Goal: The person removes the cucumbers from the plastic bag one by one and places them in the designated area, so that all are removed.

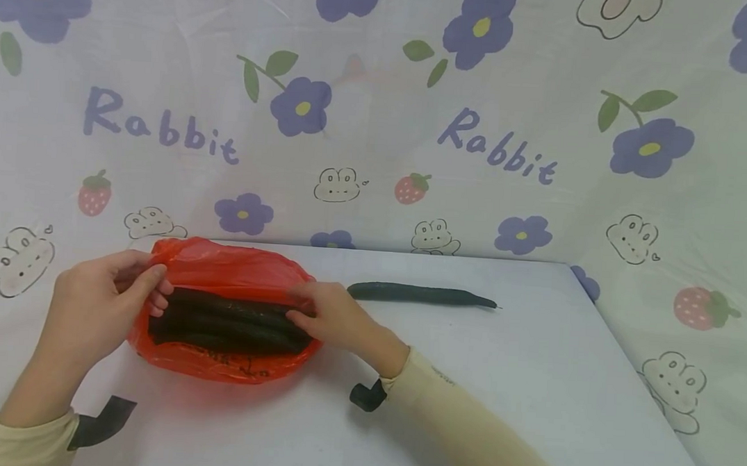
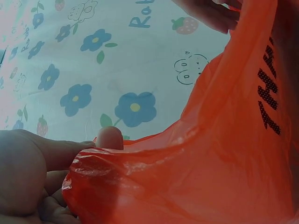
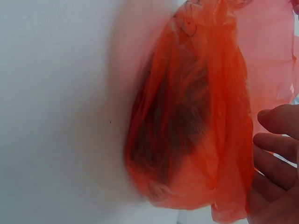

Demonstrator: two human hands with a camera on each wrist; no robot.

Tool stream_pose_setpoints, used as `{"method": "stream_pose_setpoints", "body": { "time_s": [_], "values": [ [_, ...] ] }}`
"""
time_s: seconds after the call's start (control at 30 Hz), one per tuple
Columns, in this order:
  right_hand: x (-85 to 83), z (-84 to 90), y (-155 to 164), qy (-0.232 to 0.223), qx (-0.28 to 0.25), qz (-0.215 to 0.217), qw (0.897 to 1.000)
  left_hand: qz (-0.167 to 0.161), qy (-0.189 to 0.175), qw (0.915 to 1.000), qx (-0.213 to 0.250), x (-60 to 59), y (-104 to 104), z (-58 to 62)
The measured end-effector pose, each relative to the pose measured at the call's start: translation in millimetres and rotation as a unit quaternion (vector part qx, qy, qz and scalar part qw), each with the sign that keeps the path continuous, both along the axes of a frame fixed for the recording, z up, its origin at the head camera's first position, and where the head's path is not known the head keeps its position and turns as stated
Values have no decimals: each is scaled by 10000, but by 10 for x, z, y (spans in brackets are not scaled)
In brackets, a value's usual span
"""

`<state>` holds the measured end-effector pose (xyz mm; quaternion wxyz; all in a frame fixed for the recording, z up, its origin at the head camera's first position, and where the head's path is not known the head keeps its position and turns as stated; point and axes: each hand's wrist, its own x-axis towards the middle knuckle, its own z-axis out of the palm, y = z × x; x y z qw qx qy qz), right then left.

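A red plastic bag (image 1: 234,265) lies on the left part of the white table, its mouth spread wide. Inside are dark green cucumbers (image 1: 228,324), side by side; their exact number is hard to tell. My left hand (image 1: 98,304) pinches the bag's left rim between thumb and fingers. At the opposite end, my right hand (image 1: 335,318) holds the right rim, its thumb over the cucumbers' ends and its fingertips partly hidden by the plastic. Dark printed letters (image 2: 268,88) show on the bag in the left wrist view. Another cucumber (image 1: 424,294) lies outside, beyond the right hand.
The white table (image 1: 498,391) runs back to a hanging cloth (image 1: 378,136) printed with flowers, rabbits and strawberries. Black straps (image 1: 368,395) stick out at the sleeve cuffs. The table's right edge slants toward the front right corner.
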<state>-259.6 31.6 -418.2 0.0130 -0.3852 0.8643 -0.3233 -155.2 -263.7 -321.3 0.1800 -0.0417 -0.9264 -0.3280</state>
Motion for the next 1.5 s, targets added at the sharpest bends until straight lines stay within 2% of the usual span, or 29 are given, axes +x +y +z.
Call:
{"method": "stream_pose_setpoints", "body": {
  "time_s": [0.17,0.33,0.8,1.03,1.33,1.5],
  "values": [
    [-1,-26,-45,49,59,99,9999,-29,-9,10000,21,5,4,-6],
    [18,-31,-101,32,334,149,9993,-43,-3,10000,8,12,15,-8],
    [52,-117,-195,128,1196,36,9927,-76,0,9999,67,16,11,-30],
    [42,-171,-246,76,1358,-54,9907,1,-2,10000,-11,11,6,-28],
    [67,-249,-319,667,1840,-247,9804,-23,-40,10000,-71,-3,-4,-38],
    [80,-235,-357,988,1915,-274,9761,-36,-15,10000,-60,-14,-8,-37]
  ]
}}
